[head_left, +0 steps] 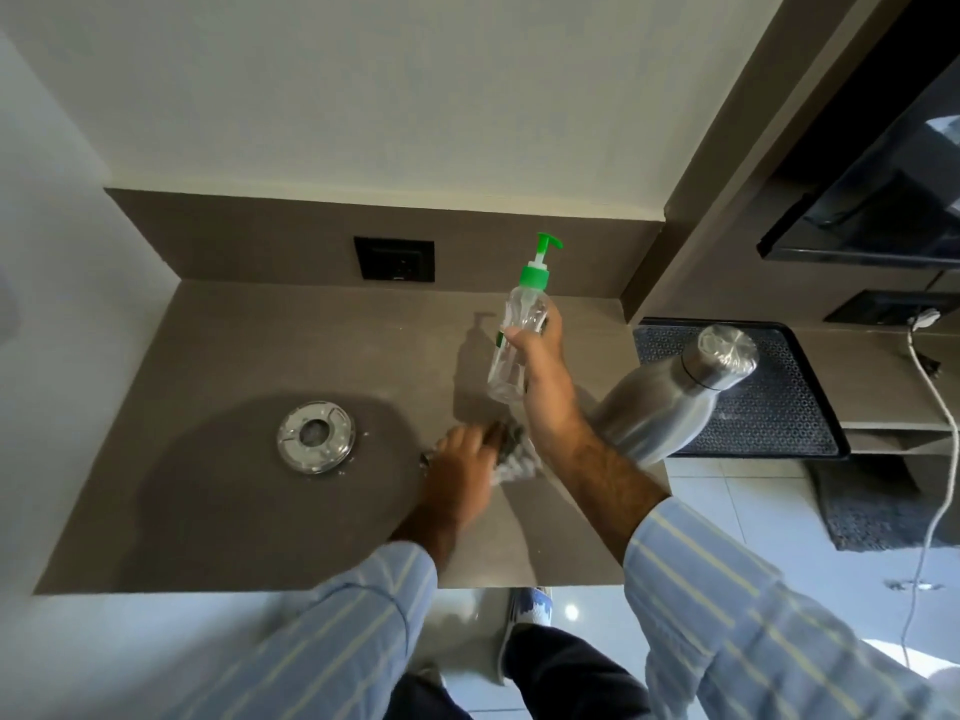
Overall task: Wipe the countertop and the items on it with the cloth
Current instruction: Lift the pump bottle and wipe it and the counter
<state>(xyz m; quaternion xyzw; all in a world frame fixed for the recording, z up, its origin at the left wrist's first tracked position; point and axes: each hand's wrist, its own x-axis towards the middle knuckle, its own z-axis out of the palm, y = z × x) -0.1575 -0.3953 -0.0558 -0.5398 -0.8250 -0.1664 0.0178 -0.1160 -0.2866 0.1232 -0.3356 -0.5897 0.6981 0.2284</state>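
A brown countertop [270, 335] fills the middle of the view. My right hand [543, 371] holds a clear pump bottle [519, 330] with a green pump, lifted above the counter. My left hand [460, 467] presses down on a grey-and-white cloth [514, 459] lying on the counter just below the lifted bottle. A steel water bottle [670, 402] stands at the counter's right end, right beside my right forearm.
A round basin with a chrome drain [316, 437] is sunk into the counter's left part. A black socket [394, 258] sits on the backsplash. A black perforated tray [769, 402] lies on a lower ledge at the right, with a white cable [935, 407] beyond it.
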